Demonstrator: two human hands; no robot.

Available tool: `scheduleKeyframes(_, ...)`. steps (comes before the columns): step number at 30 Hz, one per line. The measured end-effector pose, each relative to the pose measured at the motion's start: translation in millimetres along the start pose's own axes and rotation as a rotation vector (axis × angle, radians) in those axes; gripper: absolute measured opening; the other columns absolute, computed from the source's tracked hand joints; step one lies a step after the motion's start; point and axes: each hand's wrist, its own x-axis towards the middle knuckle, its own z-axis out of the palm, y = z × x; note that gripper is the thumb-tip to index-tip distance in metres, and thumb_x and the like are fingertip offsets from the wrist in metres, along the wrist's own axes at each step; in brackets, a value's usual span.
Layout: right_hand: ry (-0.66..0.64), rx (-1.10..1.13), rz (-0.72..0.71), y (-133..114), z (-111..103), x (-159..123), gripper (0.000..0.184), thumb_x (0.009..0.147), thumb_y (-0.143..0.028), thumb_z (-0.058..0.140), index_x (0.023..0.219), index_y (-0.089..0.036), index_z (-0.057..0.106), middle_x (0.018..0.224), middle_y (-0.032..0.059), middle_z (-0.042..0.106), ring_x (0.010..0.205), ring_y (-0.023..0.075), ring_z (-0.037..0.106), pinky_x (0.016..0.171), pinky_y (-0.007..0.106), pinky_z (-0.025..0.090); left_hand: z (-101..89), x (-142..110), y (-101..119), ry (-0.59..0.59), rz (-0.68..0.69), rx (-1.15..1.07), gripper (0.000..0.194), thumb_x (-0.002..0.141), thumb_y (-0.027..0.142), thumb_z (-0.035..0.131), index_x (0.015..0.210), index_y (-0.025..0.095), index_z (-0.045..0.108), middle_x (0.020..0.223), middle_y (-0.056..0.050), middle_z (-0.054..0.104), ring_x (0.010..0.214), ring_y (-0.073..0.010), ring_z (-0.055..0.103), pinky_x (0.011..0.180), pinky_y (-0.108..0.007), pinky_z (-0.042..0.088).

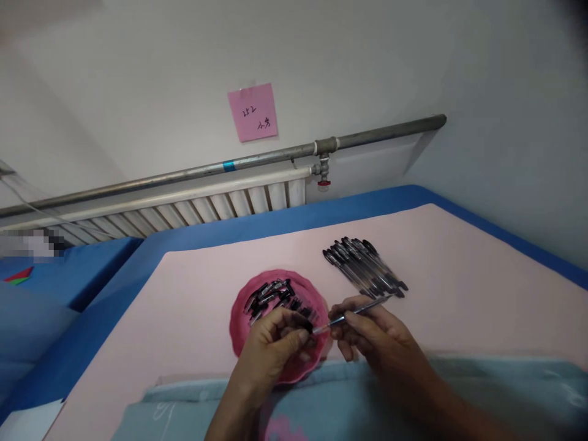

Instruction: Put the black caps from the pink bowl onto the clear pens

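Note:
My left hand (275,346) is closed in a pinch over the pink plate (243,306), gripping a small black pen cap (309,327) at the tip of a pen. My right hand (370,334) is closed on that clear pen (362,309), which points left toward the cap. The plate holds several loose black caps (275,294). A pile of several capped pens (362,269) lies on the pink sheet just beyond my right hand.
The pink sheet (184,306) covers a blue table (321,214) against a white wall. A radiator (184,211) and grey pipe (275,156) run behind, with a pink note (253,112) above. Light blue cloth (482,386) lies at the near edge.

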Motion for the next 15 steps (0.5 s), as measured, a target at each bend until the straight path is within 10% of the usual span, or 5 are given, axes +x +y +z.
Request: scheduleKeyframes(15, -0.054, -0.077, -0.040, 4.1, -8.2, 2.4, 0.025, 0.075, -0.040, 0.061, 0.088, -0.018, 0.056, 0.064, 0.0026, 0.065, 0.050, 0.0143, 0.056, 0.047, 0.027, 0.039, 0.7, -1.4, -2.8, -0.038, -0.010, -0.031, 0.023, 0.065, 0.030, 0.071, 0.077, 0.014, 0.060, 0.062, 0.001, 0.062, 0.053, -0.0097, 0.056, 0.057, -0.024, 0.043)
